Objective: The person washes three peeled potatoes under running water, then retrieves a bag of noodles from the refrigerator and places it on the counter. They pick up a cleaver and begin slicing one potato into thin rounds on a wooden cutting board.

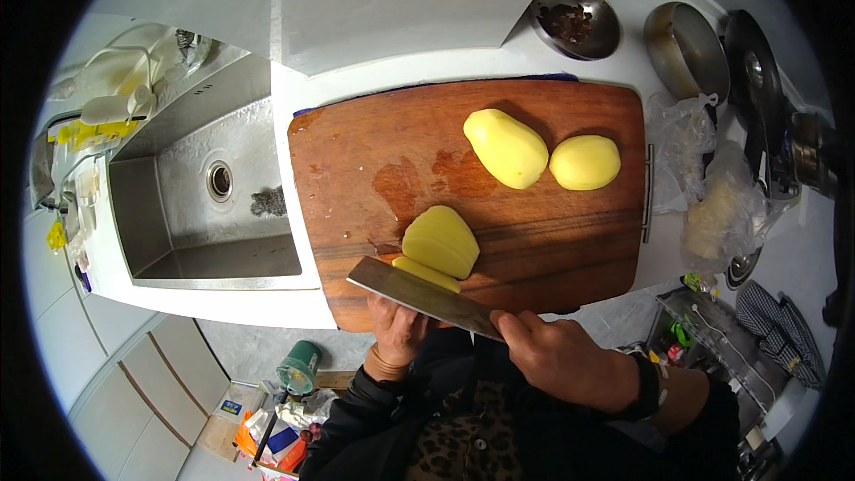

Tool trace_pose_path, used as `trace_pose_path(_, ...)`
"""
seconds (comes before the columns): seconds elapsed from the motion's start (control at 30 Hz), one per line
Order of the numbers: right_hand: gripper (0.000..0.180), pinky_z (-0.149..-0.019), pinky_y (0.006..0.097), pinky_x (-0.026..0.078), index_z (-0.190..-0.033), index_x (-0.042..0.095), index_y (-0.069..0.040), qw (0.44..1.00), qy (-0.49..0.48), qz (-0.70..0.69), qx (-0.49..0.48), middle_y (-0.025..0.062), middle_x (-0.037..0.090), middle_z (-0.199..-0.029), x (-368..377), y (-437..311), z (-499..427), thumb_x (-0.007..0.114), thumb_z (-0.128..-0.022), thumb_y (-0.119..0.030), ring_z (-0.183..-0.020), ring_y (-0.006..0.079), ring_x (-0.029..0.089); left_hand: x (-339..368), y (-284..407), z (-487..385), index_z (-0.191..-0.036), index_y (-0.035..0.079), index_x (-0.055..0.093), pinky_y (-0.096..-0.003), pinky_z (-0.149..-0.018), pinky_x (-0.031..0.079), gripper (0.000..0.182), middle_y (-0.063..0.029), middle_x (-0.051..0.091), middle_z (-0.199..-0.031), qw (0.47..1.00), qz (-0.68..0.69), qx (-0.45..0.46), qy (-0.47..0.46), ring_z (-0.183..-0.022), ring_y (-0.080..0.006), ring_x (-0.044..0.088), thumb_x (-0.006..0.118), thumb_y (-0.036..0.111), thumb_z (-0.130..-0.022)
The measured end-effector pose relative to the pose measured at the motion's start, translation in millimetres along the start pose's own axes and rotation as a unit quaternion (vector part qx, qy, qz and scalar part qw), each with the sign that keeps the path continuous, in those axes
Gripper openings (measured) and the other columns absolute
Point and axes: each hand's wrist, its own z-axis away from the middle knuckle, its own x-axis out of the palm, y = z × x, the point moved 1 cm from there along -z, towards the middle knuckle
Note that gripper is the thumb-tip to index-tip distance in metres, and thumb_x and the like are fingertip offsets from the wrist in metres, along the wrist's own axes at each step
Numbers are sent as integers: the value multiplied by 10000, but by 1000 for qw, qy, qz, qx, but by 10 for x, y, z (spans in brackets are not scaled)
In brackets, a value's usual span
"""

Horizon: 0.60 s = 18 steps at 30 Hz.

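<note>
My right hand [554,354] is closed around the handle of a cleaver [424,297], whose broad blade slants up to the left over the near edge of a wooden cutting board [374,120]. Behind the blade is my left hand [397,324], its fingers partly hidden; whether it holds a piece of potato cannot be seen. Just beyond the blade lie a narrow potato piece [427,272] and a fanned stack of potato slices [441,242]. Two peeled potatoes, one large [507,148] and one smaller [585,162], rest side by side at the board's far right.
A steel sink [194,214] with a dark scrubber [268,202] lies left of the board. Beyond its right end are a metal bowl with dark scraps [604,27], a metal pot [688,47] and plastic bags [721,214]. A cabinet [401,7] overhangs the far side.
</note>
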Motion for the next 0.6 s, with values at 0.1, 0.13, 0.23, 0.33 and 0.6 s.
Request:
trace_pose_path(0.1,312,-410,363,518,-1139,464,93,1000,-8,7,-4,194,571,-716,35,11,-45,534,-848,4,-504,311,626,-19,34,-57,-1009,23,619,-457,-816,471,337,-153,627,-1023,1000,0,20,16,-986,-367,597,707,-20,-686)
trace_pose_path(0.13,311,-413,366,520,-1137,464,91,1000,-5,10,-5,197,571,-725,47,13,-61,532,-846,5,-507,316,627,-25,38,-68,-1001,24,617,-449,-804,477,334,-151,630,-1010,999,0,28,19,-976,-367,601,710,-19,-683)
trace_pose_path(0.23,310,-423,372,526,-1137,463,89,1000,-2,11,-4,215,576,-768,73,9,-101,526,-845,5,-519,328,631,-29,41,-71,-989,26,611,-452,-803,484,345,-153,632,-1004,999,-3,36,20,-969,-368,607,719,-33,-667)
trace_pose_path(0.33,313,-433,374,532,-1140,463,92,1000,0,0,-1,249,585,-850,79,-1,-135,524,-846,2,-535,333,639,-23,31,-60,-977,27,605,-465,-818,484,356,-153,630,-1016,1000,15,18,10,-980,-368,607,725,-53,-652)
trace_pose_path(0.6,256,-465,390,544,-1078,459,83,1000,-7,-1,15,282,585,-957,87,-43,-241,519,-842,6,-557,353,643,-44,47,-98,-943,36,593,-437,-776,490,336,-143,616,-1040,999,-5,40,15,-975,-354,602,723,-62,-648)
